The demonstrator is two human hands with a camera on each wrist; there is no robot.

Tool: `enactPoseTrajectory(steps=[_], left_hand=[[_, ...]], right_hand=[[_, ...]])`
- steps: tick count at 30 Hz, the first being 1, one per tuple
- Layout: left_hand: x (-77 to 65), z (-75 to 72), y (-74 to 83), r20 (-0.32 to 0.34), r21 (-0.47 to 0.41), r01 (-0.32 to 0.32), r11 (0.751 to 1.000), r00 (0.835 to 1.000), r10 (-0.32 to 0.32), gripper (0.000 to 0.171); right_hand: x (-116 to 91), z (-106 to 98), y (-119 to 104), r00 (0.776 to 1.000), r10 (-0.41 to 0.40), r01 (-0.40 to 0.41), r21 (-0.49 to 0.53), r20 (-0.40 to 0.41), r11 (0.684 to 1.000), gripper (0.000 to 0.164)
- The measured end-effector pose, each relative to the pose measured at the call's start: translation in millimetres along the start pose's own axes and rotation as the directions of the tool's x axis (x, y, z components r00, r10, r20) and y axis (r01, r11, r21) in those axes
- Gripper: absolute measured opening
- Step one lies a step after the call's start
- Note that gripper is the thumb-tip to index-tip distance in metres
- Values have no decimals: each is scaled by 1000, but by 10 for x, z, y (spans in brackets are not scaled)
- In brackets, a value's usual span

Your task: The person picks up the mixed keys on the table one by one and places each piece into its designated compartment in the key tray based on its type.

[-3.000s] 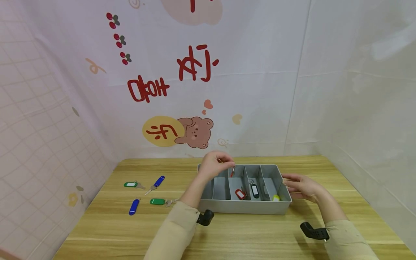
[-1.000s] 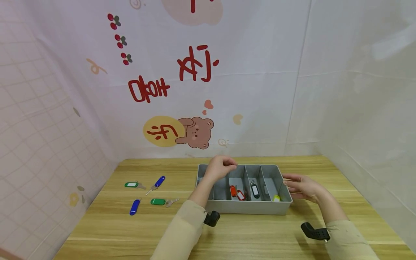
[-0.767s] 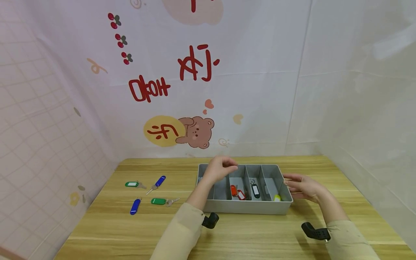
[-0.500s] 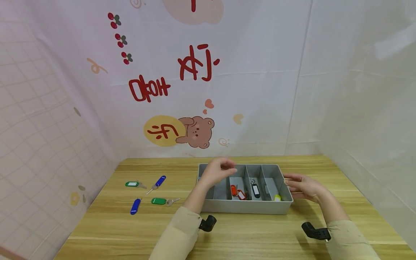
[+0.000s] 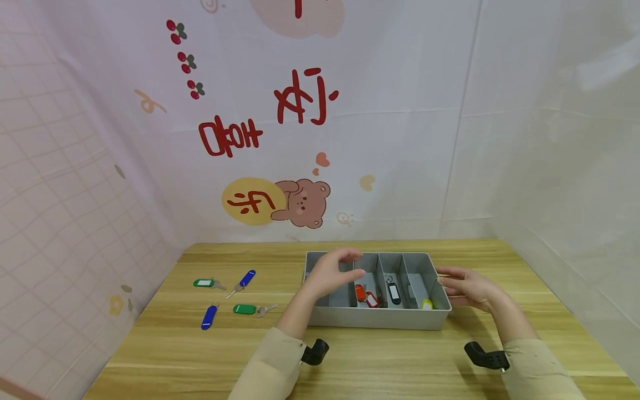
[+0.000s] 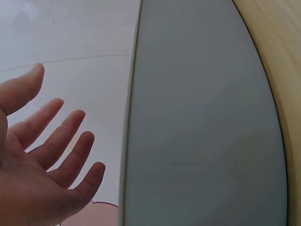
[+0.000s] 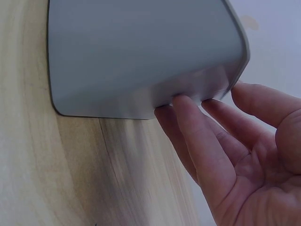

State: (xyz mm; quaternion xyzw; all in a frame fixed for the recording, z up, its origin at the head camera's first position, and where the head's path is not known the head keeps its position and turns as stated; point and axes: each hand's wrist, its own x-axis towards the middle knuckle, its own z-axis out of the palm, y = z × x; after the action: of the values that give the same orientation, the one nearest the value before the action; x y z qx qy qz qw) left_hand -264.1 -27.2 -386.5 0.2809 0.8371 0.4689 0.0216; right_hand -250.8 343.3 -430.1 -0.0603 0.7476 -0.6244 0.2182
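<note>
A grey divided tray [image 5: 380, 319] stands on the table. My left hand [image 5: 327, 276] is over its left part, thumb and fingers spread apart with nothing between them; the left wrist view shows the same hand [image 6: 51, 155] beside the tray's long wall [image 6: 202, 117]. My right hand [image 5: 467, 289] touches the tray's right end; in the right wrist view its fingertips [image 7: 182, 100] rest against the outer wall and the thumb is at the rim. Inside the tray lie an orange-red key tag [image 5: 360, 293], a red-framed key tag [image 5: 371, 300], a black key tag [image 5: 394, 293] and a yellow tag [image 5: 427, 304]. The left compartments are partly hidden.
Left of the tray on the wooden table [image 5: 375, 361] lie a green-framed key tag [image 5: 203, 283], a blue key tag with a key [image 5: 247, 278], another blue tag [image 5: 209, 317] and a green tag [image 5: 244, 309] with a key. A printed curtain [image 5: 400, 139] stands behind.
My left hand has let go of the orange-red key tag, which now lies in the tray's middle compartment. Its fingers have since spread, and it has shifted slightly left and nearer. The right hand stays put.
</note>
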Motion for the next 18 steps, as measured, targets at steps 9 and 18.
enactPoseTrajectory(steps=[9, 18], left_hand=[[-92, -21, -57, -12, 28, -105, 994, 994, 105, 48], [-212, -96, -105, -13, 66, -174, 983, 984, 175, 54]], right_hand=[[0, 11, -3, 1000, 3, -3, -19, -10, 1000, 65], [-10, 27, -6, 1000, -4, 4, -14, -2, 1000, 65]])
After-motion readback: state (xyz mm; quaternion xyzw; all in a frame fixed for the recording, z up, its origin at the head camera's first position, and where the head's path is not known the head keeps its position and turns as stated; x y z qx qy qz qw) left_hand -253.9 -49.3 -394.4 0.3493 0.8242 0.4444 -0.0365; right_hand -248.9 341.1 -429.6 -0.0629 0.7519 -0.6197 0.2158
